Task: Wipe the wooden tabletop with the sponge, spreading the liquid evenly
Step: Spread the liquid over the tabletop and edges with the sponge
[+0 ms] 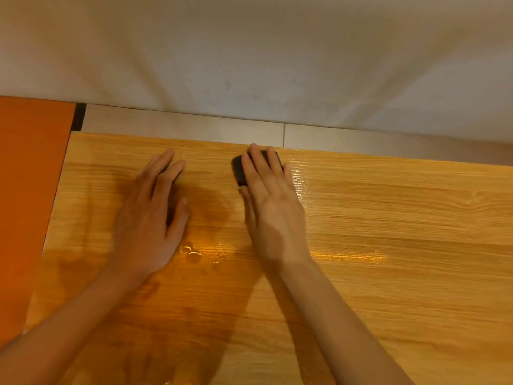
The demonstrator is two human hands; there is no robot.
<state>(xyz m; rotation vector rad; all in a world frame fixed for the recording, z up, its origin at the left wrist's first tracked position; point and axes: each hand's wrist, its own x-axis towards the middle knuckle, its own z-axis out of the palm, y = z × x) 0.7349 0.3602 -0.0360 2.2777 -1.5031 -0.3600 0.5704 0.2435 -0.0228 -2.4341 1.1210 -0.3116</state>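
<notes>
Head view: wooden surface (388, 218), wet sheen. Right hand (273, 207) flat, fingers straight, pressing dark sponge (239, 169) nr far edge. Left hand (151, 218) flat on surface, holding nothing. Liquid drops (193, 252) btwn wrists.

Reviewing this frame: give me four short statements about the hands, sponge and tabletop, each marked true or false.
1. The right hand presses a dark sponge near the tabletop's far edge. True.
2. The left hand holds a second sponge. False: it rests flat on the wooden tabletop, holding nothing.
3. Liquid droplets sit between the two hands. True.
4. The sponge lies by the near edge. False: it is at the far edge, by the wall.
</notes>
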